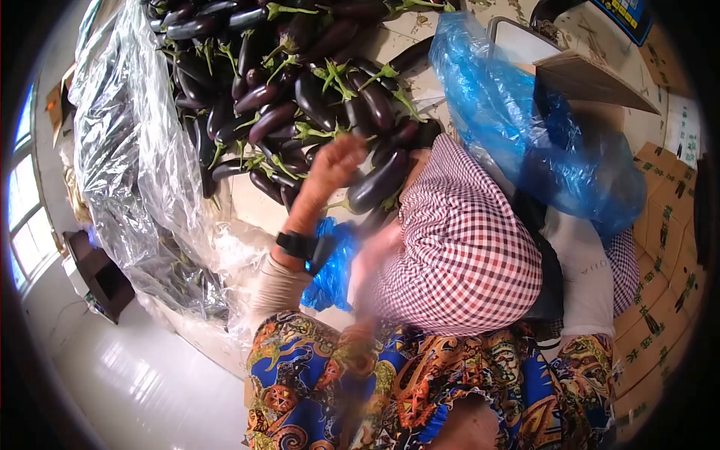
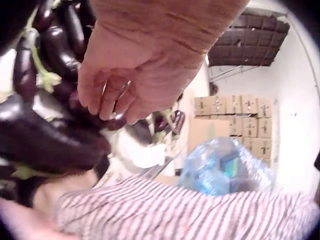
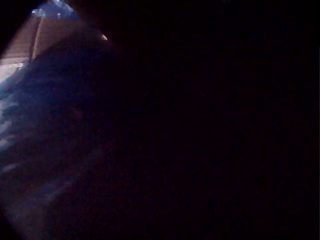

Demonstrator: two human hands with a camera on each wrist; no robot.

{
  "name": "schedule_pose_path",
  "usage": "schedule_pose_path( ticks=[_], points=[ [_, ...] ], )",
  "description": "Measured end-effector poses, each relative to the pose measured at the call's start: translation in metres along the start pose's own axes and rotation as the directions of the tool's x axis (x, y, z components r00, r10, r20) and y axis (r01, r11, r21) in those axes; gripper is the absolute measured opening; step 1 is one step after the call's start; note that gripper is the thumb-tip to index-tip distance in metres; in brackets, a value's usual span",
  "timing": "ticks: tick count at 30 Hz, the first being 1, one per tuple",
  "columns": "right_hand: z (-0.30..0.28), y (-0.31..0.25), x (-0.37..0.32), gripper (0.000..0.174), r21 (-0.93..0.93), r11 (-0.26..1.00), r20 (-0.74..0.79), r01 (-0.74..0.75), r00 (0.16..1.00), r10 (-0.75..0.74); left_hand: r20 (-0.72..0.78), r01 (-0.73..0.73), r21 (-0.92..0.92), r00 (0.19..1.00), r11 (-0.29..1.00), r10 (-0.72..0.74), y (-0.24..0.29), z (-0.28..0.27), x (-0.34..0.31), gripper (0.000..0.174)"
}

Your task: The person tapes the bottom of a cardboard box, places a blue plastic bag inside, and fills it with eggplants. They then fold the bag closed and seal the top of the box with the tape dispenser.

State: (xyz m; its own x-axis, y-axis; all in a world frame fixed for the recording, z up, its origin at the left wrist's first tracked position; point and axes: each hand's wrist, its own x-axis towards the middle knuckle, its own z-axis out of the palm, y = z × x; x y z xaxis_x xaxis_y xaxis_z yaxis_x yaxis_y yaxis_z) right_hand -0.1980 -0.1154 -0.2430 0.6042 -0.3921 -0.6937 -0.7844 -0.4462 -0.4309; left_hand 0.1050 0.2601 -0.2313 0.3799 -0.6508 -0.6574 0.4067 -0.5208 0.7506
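Observation:
Many dark purple eggplants [image 1: 274,116] lie heaped on the floor at the top of the head view. Over the heap's lower edge is my left hand [image 1: 337,161], blurred. In the left wrist view the same hand [image 2: 132,82] has its fingers loosely bent, with gaps between them and no object plainly held. A large eggplant [image 1: 377,182] lies to its right, beside the checkered cloth head covering [image 1: 465,247] of a person. My right hand cannot be seen; its pale sleeve [image 1: 589,281] runs up to a blue plastic bag [image 1: 517,112]. The right wrist view is nearly black.
Clear plastic sheeting [image 1: 124,142] lies along the left of the heap. Another blue plastic piece [image 1: 328,262] is below my left wrist. Cardboard [image 1: 660,247] lies at the right, and stacked boxes [image 2: 250,125] stand in the background. A blurred patch of skin shows beside the head covering.

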Motion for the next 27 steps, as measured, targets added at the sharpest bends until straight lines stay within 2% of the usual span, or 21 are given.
schedule_pose_path(
  ticks=[1, 2, 3, 5, 8, 10, 11, 12, 13, 14, 16, 17, 19, 20, 21, 22, 23, 24, 25, 26, 27],
  points=[
    [-0.001, 0.003, -0.003, 0.040, 0.001, 1.000, -0.002, -0.010, 1.000, 0.010, 0.004, -0.117, 0.213, 0.993, 0.970, 0.119, -0.044, 0.000, 0.003, 0.041],
    [-0.004, -0.001, -0.003, 0.040, -0.008, 1.000, 0.019, 0.006, 1.000, -0.005, -0.033, -0.072, 0.366, 0.995, 0.928, 0.090, -0.075, 0.011, -0.001, 0.042],
    [-0.004, 0.000, -0.006, 0.040, -0.008, 1.000, 0.022, -0.003, 1.000, 0.003, 0.004, -0.185, 0.597, 0.974, 0.780, 0.228, -0.106, 0.020, 0.001, 0.053],
    [-0.007, -0.005, -0.011, 0.040, -0.024, 1.000, 0.053, 0.015, 0.998, -0.014, -0.136, -0.045, 0.808, 0.956, 0.587, 0.260, -0.093, 0.054, -0.009, 0.062],
    [-0.017, -0.021, -0.022, 0.040, -0.022, 0.999, 0.133, 0.043, 0.990, -0.040, -0.158, 0.014, 0.845, 0.962, 0.534, 0.224, -0.110, 0.059, 0.008, 0.067],
    [-0.024, -0.037, -0.033, 0.040, -0.005, 0.999, 0.209, 0.045, 0.977, -0.043, -0.130, -0.232, 0.659, 0.902, 0.715, 0.412, -0.089, 0.044, 0.015, 0.034],
    [-0.031, -0.051, -0.041, 0.040, 0.009, 0.998, 0.283, 0.060, 0.957, -0.060, -0.197, -0.355, 0.474, 0.849, 0.806, 0.490, -0.078, 0.038, 0.020, 0.026],
    [-0.035, -0.062, -0.048, 0.040, 0.024, 0.998, 0.330, 0.061, 0.942, -0.065, -0.230, -0.352, 0.399, 0.856, 0.847, 0.464, -0.019, 0.047, 0.009, 0.026],
    [-0.042, -0.077, -0.060, 0.040, 0.032, 0.998, 0.412, 0.060, 0.909, -0.068, -0.253, -0.452, 0.209, 0.832, 0.867, 0.494, 0.013, 0.053, 0.009, 0.029],
    [-0.050, -0.089, -0.070, 0.040, 0.036, 0.998, 0.478, 0.060, 0.876, -0.070, -0.171, -0.451, 0.193, 0.859, 0.871, 0.483, 0.051, 0.053, 0.005, 0.038],
    [-0.065, -0.115, -0.094, 0.040, 0.063, 0.995, 0.586, 0.083, 0.803, -0.104, -0.083, -0.580, 0.374, 0.756, 0.723, 0.649, 0.118, 0.070, -0.003, 0.061],
    [-0.082, -0.130, -0.109, 0.037, 0.078, 0.990, 0.605, 0.122, 0.783, -0.144, -0.031, -0.678, 0.408, 0.659, 0.612, 0.751, 0.139, 0.081, 0.001, 0.068],
    [-0.117, -0.157, -0.140, 0.029, 0.127, 0.966, 0.667, 0.224, 0.702, -0.251, 0.042, -0.739, 0.408, 0.602, 0.537, 0.797, 0.179, 0.103, 0.006, 0.064],
    [-0.127, -0.162, -0.152, 0.029, 0.125, 0.967, 0.660, 0.223, 0.709, -0.249, 0.047, -0.745, 0.404, 0.596, 0.530, 0.802, 0.187, 0.106, 0.018, 0.064],
    [-0.135, -0.164, -0.163, 0.028, 0.215, 0.938, 0.332, 0.272, 0.883, -0.332, 0.221, -0.782, 0.509, 0.524, 0.361, 0.823, 0.194, 0.107, 0.032, 0.055],
    [-0.139, -0.164, -0.170, 0.029, 0.278, 0.896, -0.045, 0.348, 0.936, -0.349, 0.396, -0.801, 0.575, 0.453, 0.169, 0.799, 0.198, 0.109, 0.041, 0.046],
    [-0.145, -0.153, -0.166, 0.030, 0.252, 0.915, -0.231, 0.316, 0.938, -0.260, 0.406, -0.806, 0.570, 0.445, 0.160, 0.798, 0.196, 0.111, 0.046, 0.046],
    [-0.146, -0.134, -0.146, 0.030, 0.237, 0.929, -0.409, 0.284, 0.897, -0.169, 0.484, -0.828, 0.522, 0.486, 0.205, 0.728, 0.189, 0.110, 0.056, 0.036],
    [-0.144, -0.118, -0.128, 0.030, 0.242, 0.928, -0.417, 0.284, 0.894, -0.165, 0.559, -0.842, 0.473, 0.514, 0.258, 0.651, 0.188, 0.113, 0.059, 0.026],
    [-0.138, -0.101, -0.108, 0.032, 0.126, 0.942, -0.466, 0.312, 0.857, -0.222, 0.548, -0.853, 0.452, 0.497, 0.262, 0.673, 0.187, 0.118, 0.053, 0.014],
    [-0.136, -0.103, -0.101, 0.033, 0.010, 0.943, -0.505, 0.332, 0.816, -0.282, 0.556, -0.853, 0.454, 0.497, 0.258, 0.666, 0.186, 0.119, 0.047, 0.014]
  ],
)
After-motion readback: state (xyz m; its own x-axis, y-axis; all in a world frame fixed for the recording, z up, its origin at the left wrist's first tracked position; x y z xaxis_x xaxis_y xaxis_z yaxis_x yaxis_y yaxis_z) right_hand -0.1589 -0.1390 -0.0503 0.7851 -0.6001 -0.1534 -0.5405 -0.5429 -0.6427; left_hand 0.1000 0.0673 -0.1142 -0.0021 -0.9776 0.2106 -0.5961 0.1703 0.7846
